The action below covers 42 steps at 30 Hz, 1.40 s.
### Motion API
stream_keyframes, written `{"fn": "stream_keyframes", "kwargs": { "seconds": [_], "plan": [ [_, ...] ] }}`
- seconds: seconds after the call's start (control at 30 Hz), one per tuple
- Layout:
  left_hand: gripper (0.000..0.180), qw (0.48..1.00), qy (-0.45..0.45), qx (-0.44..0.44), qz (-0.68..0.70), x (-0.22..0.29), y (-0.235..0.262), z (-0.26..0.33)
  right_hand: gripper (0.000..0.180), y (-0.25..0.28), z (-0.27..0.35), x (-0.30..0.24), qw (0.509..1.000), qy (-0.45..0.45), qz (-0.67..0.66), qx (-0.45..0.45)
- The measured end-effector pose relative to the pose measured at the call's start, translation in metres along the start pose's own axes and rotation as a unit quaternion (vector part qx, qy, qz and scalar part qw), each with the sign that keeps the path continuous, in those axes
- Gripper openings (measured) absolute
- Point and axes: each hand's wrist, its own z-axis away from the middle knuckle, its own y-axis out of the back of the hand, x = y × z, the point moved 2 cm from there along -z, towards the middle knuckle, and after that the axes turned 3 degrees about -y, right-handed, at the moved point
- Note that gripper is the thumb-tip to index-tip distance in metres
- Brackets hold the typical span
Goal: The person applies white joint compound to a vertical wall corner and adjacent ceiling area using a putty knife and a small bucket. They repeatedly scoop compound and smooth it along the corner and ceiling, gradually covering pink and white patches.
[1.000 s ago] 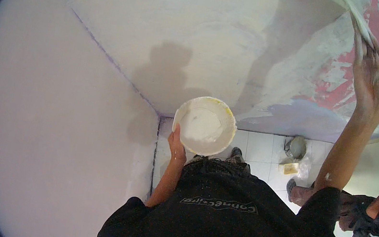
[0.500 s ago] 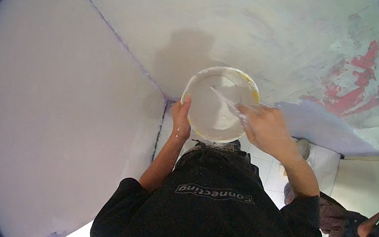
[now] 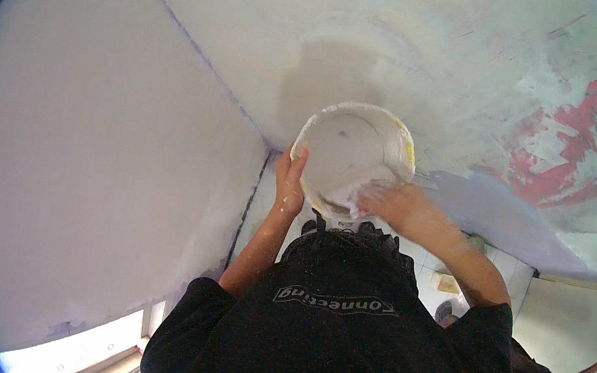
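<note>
Left hand (image 3: pixel 292 178) clamps the bucket (image 3: pixel 401 144) by its left rim, just beyond the black shirt (image 3: pixel 336 352); right hand (image 3: pixel 404 207) at the near-right rim, its pinch too blurred to make out. Scooping white paste (image 3: pixel 345 138), apparently; lifting out calls for a steady bucket.

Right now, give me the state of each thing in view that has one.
Bucket: open-topped, held off the floor, whitish inside, yellow-streaked at the rim.
Left hand: closed on the bucket's left side.
Right hand: at the bucket's near-right rim, blurred; grip unclear.
Wall ahead: patchily whitish, pink and purple showing at right.
Left wall: mostly evenly pale.
</note>
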Motion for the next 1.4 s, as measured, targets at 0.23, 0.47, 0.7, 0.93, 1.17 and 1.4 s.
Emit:
{"fn": "stream_keyframes", "kwargs": {
  "seconds": [0.23,0.47,0.7,0.93,1.17,1.4],
  "plan": [
    [0.051,0.999,-0.023,0.002,-0.026,-0.02,-0.069,0.017,0.033,0.006,0.033,0.07,0.987,-0.133,-0.049,0.075],
    [0.047,0.995,-0.064,0.037,-0.065,-0.037,-0.125,0.018,0.02,-0.039,0.062,0.105,0.943,-0.134,-0.218,0.213],
    [0.059,0.997,-0.01,0.063,-0.043,-0.05,-0.133,0.007,0.024,-0.049,0.062,0.137,0.591,-0.245,-0.711,0.291],
    [0.066,0.991,0.069,0.118,-0.011,-0.051,-0.092,0.007,0.024,-0.032,0.049,0.129,0.312,-0.195,-0.905,0.214],
    [0.057,0.975,0.085,0.201,-0.037,-0.04,-0.065,0.011,0.034,0.024,0.0,0.187,0.865,-0.292,-0.335,0.233],
    [0.056,0.978,0.073,0.196,-0.023,-0.03,-0.058,0.007,0.045,0.1,0.077,0.185,-0.321,0.161,-0.888,0.286]
  ]
}}
